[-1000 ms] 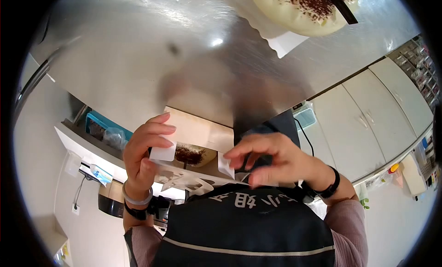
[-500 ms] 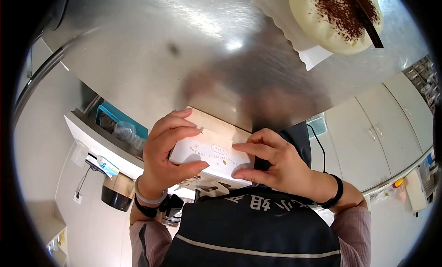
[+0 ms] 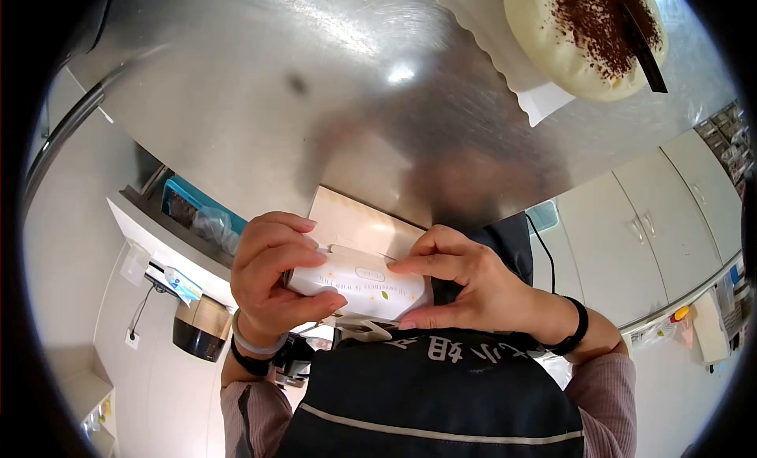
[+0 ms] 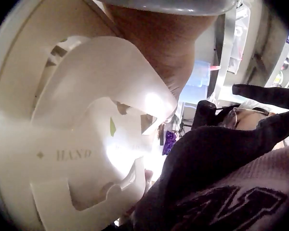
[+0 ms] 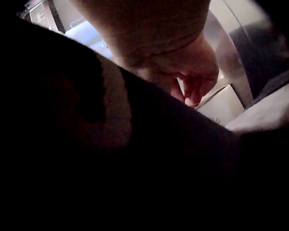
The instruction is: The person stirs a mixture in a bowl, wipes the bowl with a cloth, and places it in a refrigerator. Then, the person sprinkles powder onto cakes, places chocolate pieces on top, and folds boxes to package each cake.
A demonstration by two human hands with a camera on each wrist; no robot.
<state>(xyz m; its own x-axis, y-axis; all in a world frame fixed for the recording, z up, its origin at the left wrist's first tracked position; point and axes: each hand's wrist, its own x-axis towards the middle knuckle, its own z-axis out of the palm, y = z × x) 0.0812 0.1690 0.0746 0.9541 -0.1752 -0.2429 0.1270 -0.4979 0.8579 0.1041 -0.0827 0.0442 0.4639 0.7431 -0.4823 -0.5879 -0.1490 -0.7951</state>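
Note:
Held close against the apron is a small white paper cake box (image 3: pixel 359 288), its printed flap lying over the opening. My left hand (image 3: pixel 272 272) grips the left end, fingers over the far edge and thumb at the near side. At the right end, my right hand (image 3: pixel 477 280) pinches the flap between thumb and fingers. Behind the flap a pale panel (image 3: pixel 355 221) of the box slopes toward the table. In the left wrist view, the box's side with its cut-out handle (image 4: pixel 101 72) shows close up. The inside of the box is hidden.
On the steel table (image 3: pixel 236 103) at the far right, a cream cake (image 3: pixel 536 40) dusted with brown powder sits by a white scalloped paper (image 3: pixel 540 103). A blue bin (image 3: pixel 181 198) stands in the open drawer at left. White cabinets (image 3: pixel 631 221) line the right.
A second ago the box was open, with a powder-dusted cream dessert inside. Its printed flap has since come down over the opening, and my right hand has moved in onto it.

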